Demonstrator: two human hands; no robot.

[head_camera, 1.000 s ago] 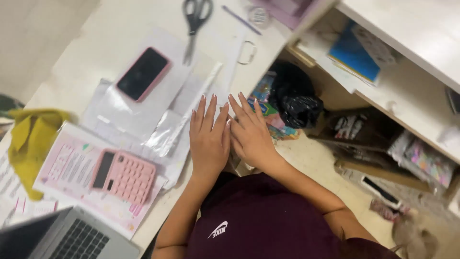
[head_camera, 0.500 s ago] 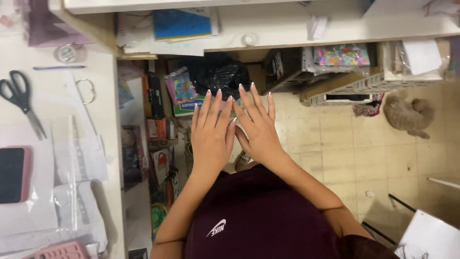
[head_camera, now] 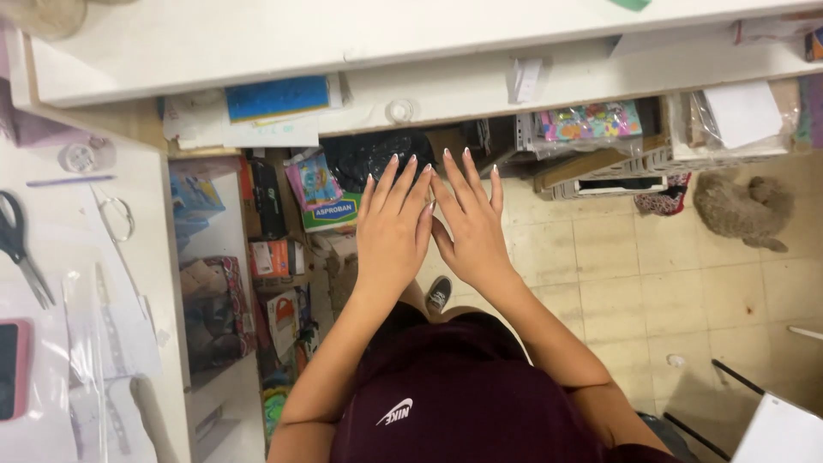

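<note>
Head view, the only one you've got: your left hand [head_camera: 393, 230] and right hand [head_camera: 470, 225] are both stretched out flat in front of you, backs up, fingers straight and a bit fanned. They sit side by side with the inner edges touching or very nearly (the left one's fingers seem to overlap the right hand a little). Neither hand is gripping anything, they're just hanging in the air over the tiled floor [head_camera: 651, 283], well clear of the desk.

Right past your fingertips there's a black bag [head_camera: 369, 159] stuffed in under the white counter [head_camera: 343, 43], with a colourful packet [head_camera: 315, 184] just left of it. The white tabletop [head_camera: 171, 283] runs down the left edge of the shot, and on it you've got scissors [head_camera: 17, 244] near its left edge and a pink phone [head_camera: 10, 369] lower down. Over at the right, a fluffy brown dog [head_camera: 741, 210] lies on the floor by a white wire basket [head_camera: 729, 150].
</note>
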